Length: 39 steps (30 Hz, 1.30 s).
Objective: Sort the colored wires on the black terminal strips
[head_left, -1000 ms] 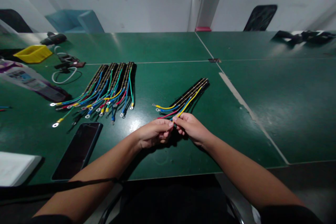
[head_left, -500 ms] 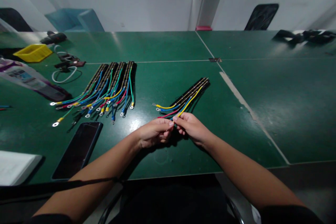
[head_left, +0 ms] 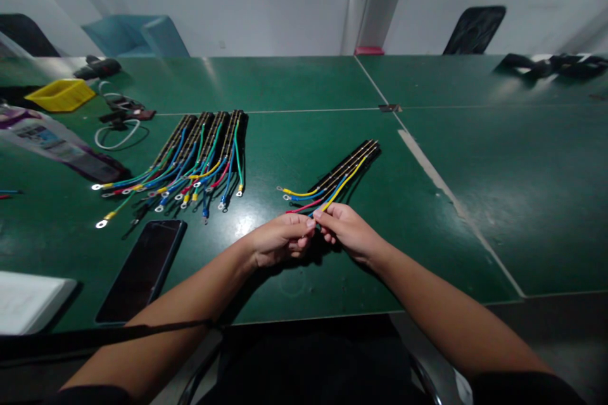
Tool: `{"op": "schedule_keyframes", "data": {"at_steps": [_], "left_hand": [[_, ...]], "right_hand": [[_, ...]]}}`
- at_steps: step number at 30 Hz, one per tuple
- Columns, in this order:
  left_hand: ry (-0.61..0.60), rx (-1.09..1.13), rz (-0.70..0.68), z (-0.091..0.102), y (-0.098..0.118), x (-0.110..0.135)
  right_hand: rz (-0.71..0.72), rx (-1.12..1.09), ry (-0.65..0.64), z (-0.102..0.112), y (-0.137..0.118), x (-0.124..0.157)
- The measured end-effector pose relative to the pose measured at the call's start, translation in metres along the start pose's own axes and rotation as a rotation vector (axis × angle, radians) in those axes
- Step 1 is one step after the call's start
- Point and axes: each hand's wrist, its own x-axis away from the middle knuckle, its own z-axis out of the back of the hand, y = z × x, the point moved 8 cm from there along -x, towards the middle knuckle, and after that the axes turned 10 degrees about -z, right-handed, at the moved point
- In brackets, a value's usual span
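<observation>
A black terminal block point(head_left: 349, 166) lies slanted on the green table, with yellow, blue and red wires running from it toward me. Ring terminals tip the wires whose ends show. My right hand point(head_left: 349, 231) pinches the long yellow wire point(head_left: 339, 188) close to its near end. Fingertip to fingertip with it, my left hand point(head_left: 282, 239) is closed on the same end, which the fingers hide. Beside them a red wire point(head_left: 304, 207) and a blue wire point(head_left: 306, 197) lie loose. To the left, several similar wired blocks point(head_left: 209, 139) rest in a row, their wire ends overlapping.
A phone point(head_left: 142, 271) and a white box point(head_left: 33, 300) lie at the near left. Farther back are a bottle point(head_left: 61, 145), a yellow tray point(head_left: 61, 96) and a cable point(head_left: 118, 136). Black straps point(head_left: 551, 66) lie at the far right of the table point(head_left: 451, 253).
</observation>
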Motion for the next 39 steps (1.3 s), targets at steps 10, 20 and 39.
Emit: {"op": "schedule_keyframes", "data": {"at_steps": [10,20,39], "left_hand": [[-0.012,-0.014,-0.002,0.0002,-0.0008,-0.0001],[0.018,-0.032,0.023,0.006,-0.0034,-0.0005],[-0.002,-0.015,0.003,0.001,0.0005,-0.0003]], "right_hand": [[-0.002,0.009,0.01,0.001,0.0012,-0.0011],[0.024,0.024,-0.023,-0.0019,-0.0023,0.0003],[-0.014,0.009,0.028,0.0008,-0.0015,0.0017]]}}
